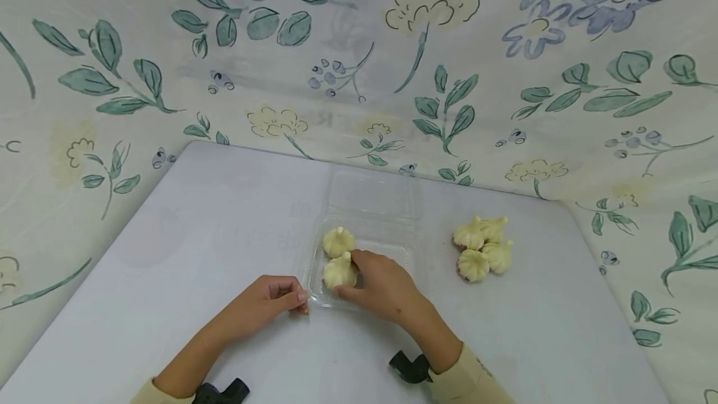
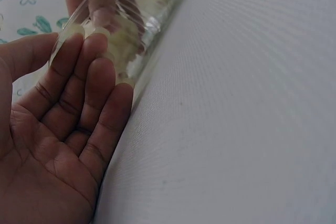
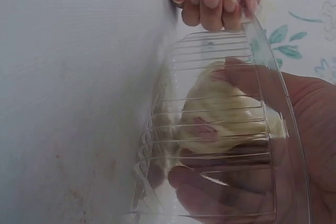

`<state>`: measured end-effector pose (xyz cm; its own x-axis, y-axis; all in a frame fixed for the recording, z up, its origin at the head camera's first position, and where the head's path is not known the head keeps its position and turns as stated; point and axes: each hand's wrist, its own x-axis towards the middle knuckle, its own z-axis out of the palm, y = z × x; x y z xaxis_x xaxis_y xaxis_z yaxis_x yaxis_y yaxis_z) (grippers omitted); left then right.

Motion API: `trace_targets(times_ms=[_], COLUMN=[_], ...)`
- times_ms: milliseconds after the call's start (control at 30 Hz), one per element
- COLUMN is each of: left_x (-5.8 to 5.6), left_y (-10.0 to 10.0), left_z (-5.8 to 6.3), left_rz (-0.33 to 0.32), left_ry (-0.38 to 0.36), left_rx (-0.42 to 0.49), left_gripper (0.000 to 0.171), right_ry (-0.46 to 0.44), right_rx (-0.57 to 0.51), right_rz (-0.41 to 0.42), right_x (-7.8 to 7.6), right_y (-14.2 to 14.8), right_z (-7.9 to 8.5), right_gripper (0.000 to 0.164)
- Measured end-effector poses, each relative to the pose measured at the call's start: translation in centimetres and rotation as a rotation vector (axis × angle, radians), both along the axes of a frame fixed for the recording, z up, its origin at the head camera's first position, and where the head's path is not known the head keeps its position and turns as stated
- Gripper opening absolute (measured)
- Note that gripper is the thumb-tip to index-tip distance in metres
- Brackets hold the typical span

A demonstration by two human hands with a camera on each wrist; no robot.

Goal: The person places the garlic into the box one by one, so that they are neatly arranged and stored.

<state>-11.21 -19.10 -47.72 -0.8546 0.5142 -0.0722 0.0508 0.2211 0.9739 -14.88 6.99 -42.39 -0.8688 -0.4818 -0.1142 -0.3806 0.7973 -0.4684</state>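
Note:
A clear plastic clamshell container (image 1: 395, 260) lies with its lid (image 1: 373, 195) folded back, away from me. Two pale garlic bulbs are in its left part, one behind the other. My right hand (image 1: 387, 285) reaches inside and grips the nearer garlic bulb (image 1: 339, 272) between thumb and fingers; through the clear wall, the right wrist view shows this bulb (image 3: 220, 111) too. The farther garlic bulb (image 1: 338, 242) sits just behind it. At the container's near left corner, my left hand (image 1: 258, 305) pinches the rim (image 2: 71, 32) between thumb and fingertips.
To the right of the container, several garlic bulbs (image 1: 472, 265) are bunched together on the white table (image 1: 224, 223). A floral cloth (image 1: 348, 117) rises behind the table and along its sides. Black wrist mounts (image 1: 411, 368) show at both forearms.

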Motion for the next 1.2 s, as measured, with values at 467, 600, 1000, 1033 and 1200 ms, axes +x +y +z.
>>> trace_targets(times_ms=[467, 600, 1000, 1033, 1200], left_x=[-0.03, -0.03, -0.05, -0.05, -0.01], left_y=[-0.02, -0.03, 0.05, 0.06, 0.06], left_z=[-0.01, 0.02, 0.27, 0.29, 0.4], left_rz=[-0.001, -0.003, -0.007, -0.007, -0.005], left_ry=[0.004, -0.003, -0.018, -0.017, -0.017], left_rx=[0.004, 0.005, 0.011, 0.011, 0.016], left_gripper=[0.024, 0.025, 0.025, 0.025, 0.025], right_ry=[0.04, 0.044, 0.02, 0.013, -0.016], right_rx=[0.008, 0.0, -0.041, -0.042, -0.046], right_rz=[-0.005, -0.007, -0.028, -0.028, -0.005], right_x=[-0.2, -0.2, -0.03, -0.04, -0.32], right_y=[-0.43, -0.45, -0.17, -0.13, 0.22], right_z=[-0.19, -0.22, -0.39, -0.36, -0.11], right_gripper=[0.062, 0.06, 0.055, 0.055, 0.054])
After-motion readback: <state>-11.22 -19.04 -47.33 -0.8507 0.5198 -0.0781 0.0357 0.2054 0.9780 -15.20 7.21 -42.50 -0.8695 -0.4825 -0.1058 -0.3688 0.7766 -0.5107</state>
